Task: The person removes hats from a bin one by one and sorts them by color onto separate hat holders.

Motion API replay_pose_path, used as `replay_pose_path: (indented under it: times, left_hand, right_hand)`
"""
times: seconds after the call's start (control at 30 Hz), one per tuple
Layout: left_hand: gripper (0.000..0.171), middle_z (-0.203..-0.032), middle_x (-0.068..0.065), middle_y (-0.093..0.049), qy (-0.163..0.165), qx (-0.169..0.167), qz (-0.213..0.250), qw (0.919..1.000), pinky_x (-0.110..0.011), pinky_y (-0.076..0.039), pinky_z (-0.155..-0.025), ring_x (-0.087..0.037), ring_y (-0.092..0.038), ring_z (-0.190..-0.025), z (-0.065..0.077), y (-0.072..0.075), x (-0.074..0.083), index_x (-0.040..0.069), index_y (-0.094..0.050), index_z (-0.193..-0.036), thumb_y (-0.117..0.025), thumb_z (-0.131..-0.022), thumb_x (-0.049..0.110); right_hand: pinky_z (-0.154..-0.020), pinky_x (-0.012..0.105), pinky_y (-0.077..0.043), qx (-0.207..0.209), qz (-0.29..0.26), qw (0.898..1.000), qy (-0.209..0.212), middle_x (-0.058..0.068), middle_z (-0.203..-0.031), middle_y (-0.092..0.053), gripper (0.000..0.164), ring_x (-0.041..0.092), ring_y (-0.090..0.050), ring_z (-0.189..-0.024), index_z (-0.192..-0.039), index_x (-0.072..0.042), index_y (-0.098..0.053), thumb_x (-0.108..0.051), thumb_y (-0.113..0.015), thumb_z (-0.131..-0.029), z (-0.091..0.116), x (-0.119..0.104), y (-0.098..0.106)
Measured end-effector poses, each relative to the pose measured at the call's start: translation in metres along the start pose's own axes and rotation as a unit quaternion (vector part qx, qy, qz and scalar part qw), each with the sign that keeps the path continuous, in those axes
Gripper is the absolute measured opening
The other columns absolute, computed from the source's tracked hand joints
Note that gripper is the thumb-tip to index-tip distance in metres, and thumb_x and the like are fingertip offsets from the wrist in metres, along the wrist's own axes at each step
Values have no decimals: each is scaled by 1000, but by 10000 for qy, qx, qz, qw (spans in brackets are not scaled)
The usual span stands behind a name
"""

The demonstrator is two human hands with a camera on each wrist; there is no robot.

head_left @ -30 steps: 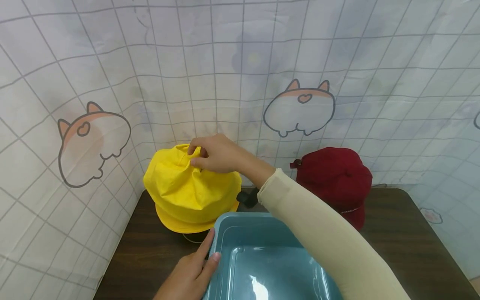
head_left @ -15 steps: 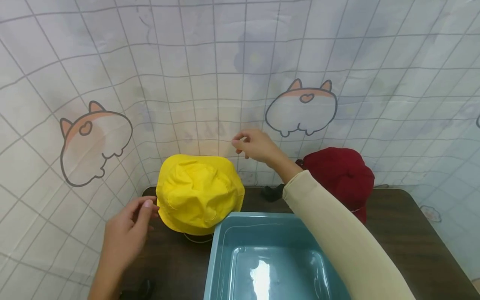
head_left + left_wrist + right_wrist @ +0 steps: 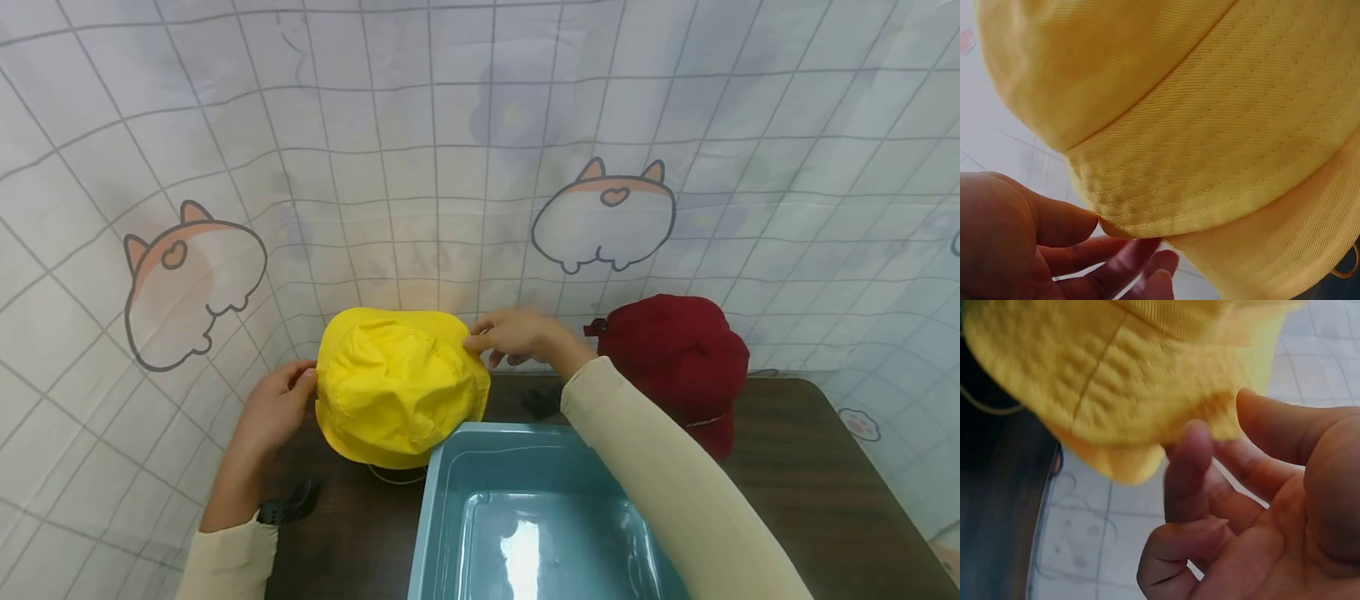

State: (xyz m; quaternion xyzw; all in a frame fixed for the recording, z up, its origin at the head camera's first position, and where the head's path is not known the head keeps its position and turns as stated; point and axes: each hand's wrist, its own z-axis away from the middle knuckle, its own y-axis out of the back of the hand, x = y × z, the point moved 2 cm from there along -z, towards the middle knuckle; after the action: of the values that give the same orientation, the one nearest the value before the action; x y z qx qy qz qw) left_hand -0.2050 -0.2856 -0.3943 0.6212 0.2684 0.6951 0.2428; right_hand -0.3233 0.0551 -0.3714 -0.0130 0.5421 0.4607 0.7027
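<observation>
A yellow bucket hat with a stitched brim sits crown up at the back left of the table, behind the corner of a blue tub. On its left side my left hand pinches the brim; in the left wrist view the thumb lies at the brim's edge and the fingers are underneath. My right hand pinches the brim at the back right. In the right wrist view its thumb is at the brim's edge, with the index fingertip partly hidden behind the cloth.
The blue tub stands at the front centre, against the hat's front right. A dark red cap rests at the back right, beyond my right forearm. A grid-patterned curtain hangs close behind the dark wooden table.
My right hand left the hat's crown, moved right, then came down to the brim. My left hand went from the tub's rim to the hat's left side. The pulled-up crown has settled.
</observation>
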Motion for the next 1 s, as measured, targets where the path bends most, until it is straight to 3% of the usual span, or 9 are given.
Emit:
replay_pose_path:
  times: [0.1,0.27,0.43,0.53,0.63,0.73,0.87,1.0]
  left_hand:
    - [57,-134,-25,-60,-2,-7,231,9997,-47,-58,-92,-37,-58,-119,-5,-2,-4,-2,-46,-149,-35,-112,40]
    - [46,-124,-22,-62,177,33,620,9979,-33,-60,-83,-31,-60,-110,-11,-2,-7,-5,-52,-136,-38,-112,33]
    - [43,-103,-9,-59,642,198,1283,9895,-24,-57,-73,-18,-60,-89,-13,-1,-11,-4,-52,-127,-34,-113,32]
    - [47,-95,-3,-56,780,37,1617,9837,-26,-56,-72,-14,-57,-82,-13,-1,-12,-3,-52,-130,-35,-112,38]
    - [49,-93,1,-57,747,-247,1557,9847,-27,-54,-72,-14,-57,-79,-13,-2,-12,-2,-52,-131,-41,-111,41]
    - [45,-91,1,-55,643,-365,1635,9838,-26,-53,-71,-13,-56,-79,-14,-3,-14,-4,-52,-126,-44,-110,37]
    - [37,-89,3,-53,611,-259,2076,9760,-24,-51,-68,-9,-53,-75,-17,-5,-18,-4,-51,-119,-42,-111,31]
    - [37,-87,6,-53,764,-156,2204,9723,-23,-49,-66,-8,-53,-72,-21,-7,-24,-5,-53,-120,-40,-112,30]
  right_hand:
    - [-63,28,-37,51,-464,9989,90,8,-99,-59,22,20,-55,-79,-107,-13,-66,-34,-61,-104,-5,-5,-3]
    - [-56,27,-30,415,-1004,9941,56,7,-79,-48,27,19,-42,-66,-87,-10,-57,-30,-58,-105,-16,-9,-5]
    - [-50,26,-26,773,-1373,9863,-494,1,-63,-39,31,15,-30,-52,-81,-12,-51,-29,-58,-105,-28,-14,-9]
    - [-47,24,-25,825,-1846,9756,-854,0,-58,-37,33,13,-27,-48,-77,-14,-47,-27,-56,-106,-32,-20,-11]
    - [-45,24,-25,861,-2238,9634,-1196,-1,-54,-37,35,11,-27,-45,-74,-14,-47,-25,-54,-107,-34,-25,-12]
    - [-43,24,-27,877,-2118,9625,-1451,-2,-51,-36,37,10,-27,-43,-72,-13,-52,-26,-55,-106,-35,-26,-12]
    - [-43,25,-27,886,-1496,9728,-1529,-2,-49,-34,41,10,-25,-41,-69,-12,-54,-30,-57,-105,-39,-23,-14]
    - [-42,24,-28,877,-898,9813,-1463,-3,-47,-34,48,9,-26,-39,-61,-12,-50,-31,-58,-105,-45,-18,-18]
